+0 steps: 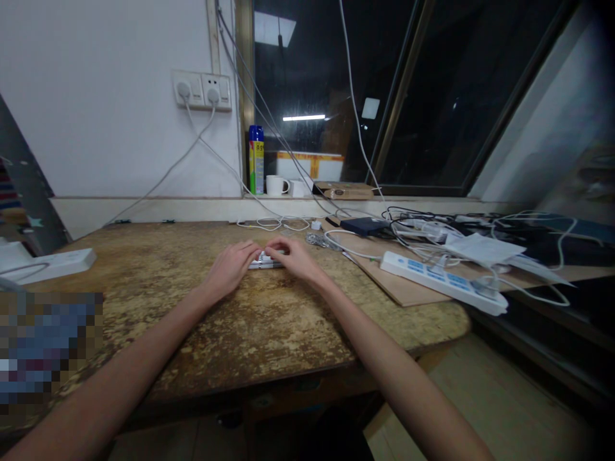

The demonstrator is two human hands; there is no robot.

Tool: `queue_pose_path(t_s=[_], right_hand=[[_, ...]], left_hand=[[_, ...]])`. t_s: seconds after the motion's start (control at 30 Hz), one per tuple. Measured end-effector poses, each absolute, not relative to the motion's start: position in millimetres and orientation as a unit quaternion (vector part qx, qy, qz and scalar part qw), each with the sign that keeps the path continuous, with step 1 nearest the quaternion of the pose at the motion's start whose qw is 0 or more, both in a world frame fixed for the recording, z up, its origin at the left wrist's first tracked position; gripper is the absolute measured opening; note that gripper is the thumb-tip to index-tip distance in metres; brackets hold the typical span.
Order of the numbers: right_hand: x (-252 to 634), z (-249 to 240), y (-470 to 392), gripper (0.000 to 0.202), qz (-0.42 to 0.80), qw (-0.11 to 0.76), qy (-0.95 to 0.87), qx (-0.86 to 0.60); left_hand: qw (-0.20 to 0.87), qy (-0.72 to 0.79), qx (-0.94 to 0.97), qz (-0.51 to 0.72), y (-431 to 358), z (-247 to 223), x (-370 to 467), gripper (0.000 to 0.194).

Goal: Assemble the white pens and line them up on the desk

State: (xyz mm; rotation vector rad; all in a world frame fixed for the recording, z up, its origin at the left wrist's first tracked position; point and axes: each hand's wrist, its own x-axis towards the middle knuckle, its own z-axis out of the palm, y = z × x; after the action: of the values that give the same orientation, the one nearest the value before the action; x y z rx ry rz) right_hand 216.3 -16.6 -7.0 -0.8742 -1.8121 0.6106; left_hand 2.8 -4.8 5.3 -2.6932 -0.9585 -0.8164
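Observation:
On the worn wooden table lies a small, flat, white-and-silver object, partly covered by my fingers, so its kind cannot be made out. My left hand bends over its left end, fingers pressed together, fingertips at its top. From the other side my right hand meets it, thumb and forefinger curled in a pinch near the left fingertips. Whatever sits between the fingertips is too small to name. Right behind the right hand is a small heap of shiny silvery pieces.
A white power strip rests on a brown board at the right, with tangled cables behind. Another white strip lies at the left. A spray can and white mug stand on the windowsill.

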Motion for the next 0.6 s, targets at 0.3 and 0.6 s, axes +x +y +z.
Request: queue_pose_path(t_s=[0.3, 0.6], right_hand=[[220, -6, -16, 0.019, 0.243, 0.514, -0.749, -0.341], [226, -3, -11, 0.02, 0.279, 0.56, -0.692, -0.361]], left_hand=[[0.016, -0.327, -0.899, -0.29, -7, 7, 2, 0.041], [-0.098, -0.279, -0.888, -0.352, -7, 8, 3, 0.038]])
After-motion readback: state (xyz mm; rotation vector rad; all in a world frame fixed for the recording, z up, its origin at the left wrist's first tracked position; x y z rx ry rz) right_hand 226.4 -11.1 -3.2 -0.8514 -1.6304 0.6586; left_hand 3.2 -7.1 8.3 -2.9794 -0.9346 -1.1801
